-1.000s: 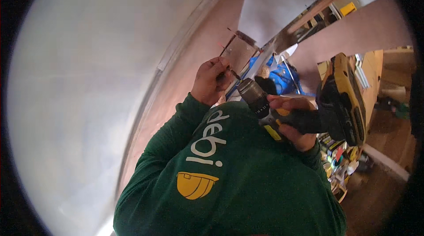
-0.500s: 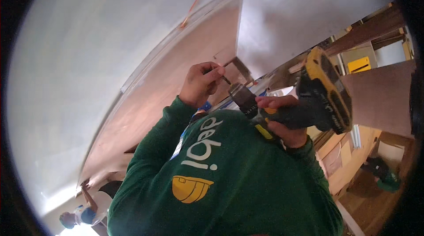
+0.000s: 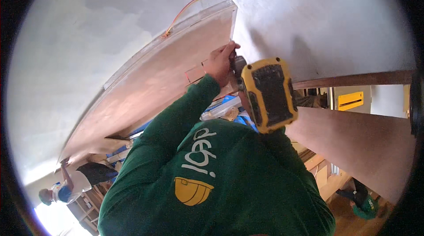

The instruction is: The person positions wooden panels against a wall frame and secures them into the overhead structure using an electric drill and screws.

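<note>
My left hand [image 3: 220,63] is raised near the corner where the pink board [image 3: 168,61] meets the pale wall [image 3: 300,19], fingers pinched at the nose of the drill; what they hold is too hidden to make out. The yellow-and-black cordless drill [image 3: 267,94] is lifted with its battery toward me, covering much of its body. My right hand [image 3: 246,104] grips it and is mostly hidden behind the battery. A wire [image 3: 190,5] with a black connector runs across the pale surface above the board.
A co-worker [image 3: 77,182] reaches up at lower left, beside a bright window. Another person [image 3: 362,205] is bent low at lower right. Clutter with blue sheeting [image 3: 225,105] shows under the board. A pink panel [image 3: 349,143] and yellow object [image 3: 350,100] lie to the right.
My view has swung toward the upper corner. Both hands and the drill have risen toward it, and the drill has turned so its battery faces me.
</note>
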Available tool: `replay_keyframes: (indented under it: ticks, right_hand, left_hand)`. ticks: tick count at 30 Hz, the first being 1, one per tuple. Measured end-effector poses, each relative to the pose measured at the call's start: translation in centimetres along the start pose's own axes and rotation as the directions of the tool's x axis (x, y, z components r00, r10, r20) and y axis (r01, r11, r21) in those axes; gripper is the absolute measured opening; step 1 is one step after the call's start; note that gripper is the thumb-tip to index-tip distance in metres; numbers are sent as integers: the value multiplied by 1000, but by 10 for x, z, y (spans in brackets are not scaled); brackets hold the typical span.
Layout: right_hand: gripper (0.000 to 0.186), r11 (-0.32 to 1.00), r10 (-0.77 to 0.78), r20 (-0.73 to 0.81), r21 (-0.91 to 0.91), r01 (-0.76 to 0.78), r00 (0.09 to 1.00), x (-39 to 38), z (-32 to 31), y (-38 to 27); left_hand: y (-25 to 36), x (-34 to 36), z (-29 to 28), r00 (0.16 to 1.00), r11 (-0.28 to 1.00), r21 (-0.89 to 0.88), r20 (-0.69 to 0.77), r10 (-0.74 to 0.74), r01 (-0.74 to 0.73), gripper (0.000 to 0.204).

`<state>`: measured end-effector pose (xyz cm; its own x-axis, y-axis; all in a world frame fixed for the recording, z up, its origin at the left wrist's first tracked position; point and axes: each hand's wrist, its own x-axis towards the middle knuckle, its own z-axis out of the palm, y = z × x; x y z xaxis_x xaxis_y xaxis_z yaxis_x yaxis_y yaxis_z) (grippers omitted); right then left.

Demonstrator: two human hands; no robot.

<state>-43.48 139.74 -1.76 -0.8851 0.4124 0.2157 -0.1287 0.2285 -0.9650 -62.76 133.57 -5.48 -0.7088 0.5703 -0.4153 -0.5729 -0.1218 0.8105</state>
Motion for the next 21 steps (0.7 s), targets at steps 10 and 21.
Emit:
replay_keyframes:
  ticks: [10,21]
  right_hand:
    - [39,913,-57,-62,-407,27,996,84,-9,36]
    - [38,861,-34,-39,-508,10,999,95,-11,31]
  left_hand:
    - [-22,137,21,980,982,4,-46,191,-191,32]
    - [2,124,30,975,979,15,-94,202,-201,31]
